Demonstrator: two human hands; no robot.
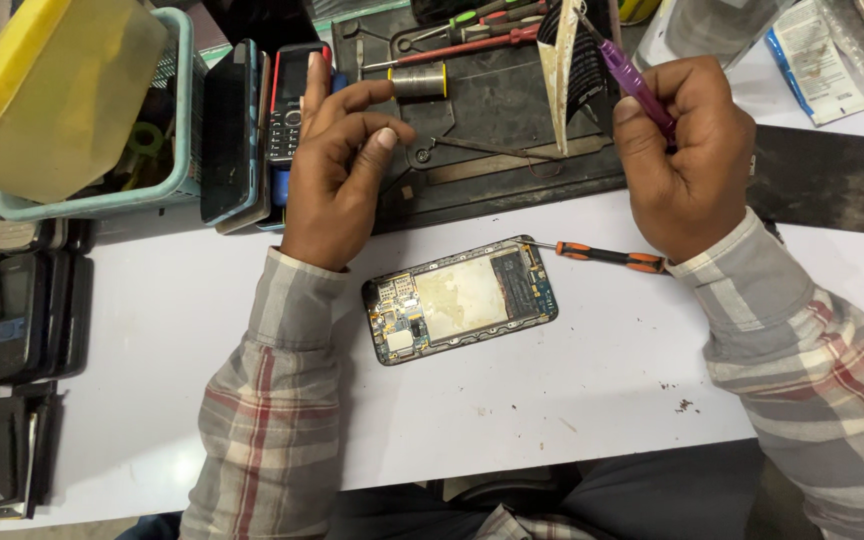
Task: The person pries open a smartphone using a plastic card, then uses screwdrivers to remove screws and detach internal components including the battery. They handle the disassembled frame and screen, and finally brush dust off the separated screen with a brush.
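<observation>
Bare white worktop (572, 390) lies open in front of and to the right of the opened phone (460, 299). An orange-handled screwdriver (607, 256) bars its right end; stacked phones (252, 130), a teal basket (167, 150) and the dark repair mat (492, 110) crowd the far side.

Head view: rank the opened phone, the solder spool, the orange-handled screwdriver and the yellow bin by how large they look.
1. yellow bin, nearest the camera, so its lead may be overstated
2. opened phone
3. orange-handled screwdriver, partly hidden under the right wrist
4. solder spool
</observation>
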